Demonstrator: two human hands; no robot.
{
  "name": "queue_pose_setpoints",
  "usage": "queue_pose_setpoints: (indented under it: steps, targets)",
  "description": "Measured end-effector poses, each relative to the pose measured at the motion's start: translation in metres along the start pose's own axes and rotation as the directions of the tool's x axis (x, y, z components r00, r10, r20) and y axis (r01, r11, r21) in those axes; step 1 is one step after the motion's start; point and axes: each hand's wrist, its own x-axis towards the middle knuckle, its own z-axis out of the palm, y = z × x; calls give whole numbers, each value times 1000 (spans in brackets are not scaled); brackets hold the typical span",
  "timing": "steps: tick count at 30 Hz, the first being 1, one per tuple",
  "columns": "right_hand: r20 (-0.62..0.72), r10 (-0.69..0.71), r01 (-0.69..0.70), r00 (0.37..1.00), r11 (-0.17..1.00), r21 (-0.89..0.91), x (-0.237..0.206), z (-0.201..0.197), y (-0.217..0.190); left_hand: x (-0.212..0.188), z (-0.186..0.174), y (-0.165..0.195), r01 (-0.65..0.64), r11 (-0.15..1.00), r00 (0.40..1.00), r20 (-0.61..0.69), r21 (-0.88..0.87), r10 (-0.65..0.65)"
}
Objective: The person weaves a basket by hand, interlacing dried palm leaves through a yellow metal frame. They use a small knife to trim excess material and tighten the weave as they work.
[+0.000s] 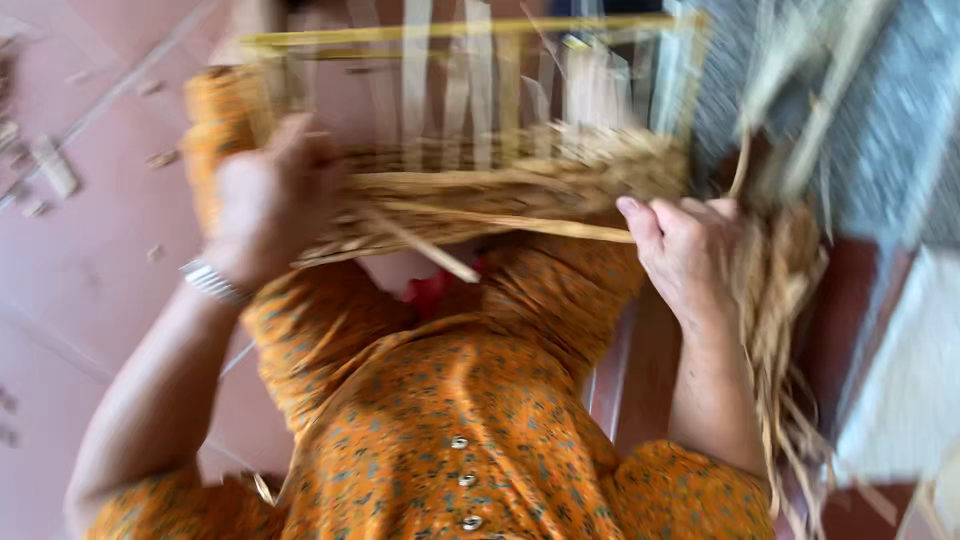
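A half-woven straw basket (pixel 500 180) rests on my lap, its upright flat strips (pixel 470 90) rising to a yellow frame bar (pixel 450 32). My left hand (pixel 265 200) grips the basket's left side, a metal bracelet on the wrist. At the basket's right edge my right hand (pixel 685 245) holds a loose bundle of straw strands (pixel 775 330) that hangs down past my arm. One thin strip (pixel 510 222) runs across from the weave to my right thumb. The picture is blurred by motion.
I wear an orange patterned dress (pixel 450 420) with buttons. The reddish tiled floor (pixel 90 250) at left carries small scraps of straw. A grey woven mat (pixel 900 110) lies at upper right, a pale object (pixel 910 380) at right.
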Motion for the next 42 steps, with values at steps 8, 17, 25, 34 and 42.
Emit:
queue_pose_setpoints:
  steps: [8,17,25,34,42]
  targets:
    - [217,626,-662,749,710,241,-145,68,116,-33,-1,-15,181,843,983,121,-506,-139]
    - [-391,593,-656,704,754,-38,-118,88,181,-49,7,-28,257,800,966,142,-542,-215]
    - [-359,654,-298,667,674,676,-102,93,178,-49,-1,-8,194,900,981,67,-391,-182]
    - [-23,442,-157,896,366,917,-22,40,64,-23,-18,46,-47,990,996,-78,-136,37]
    - [-262,-206,333,943,620,711,66,20,-118,-10,-21,22,-253,965,955,-177,-70,237]
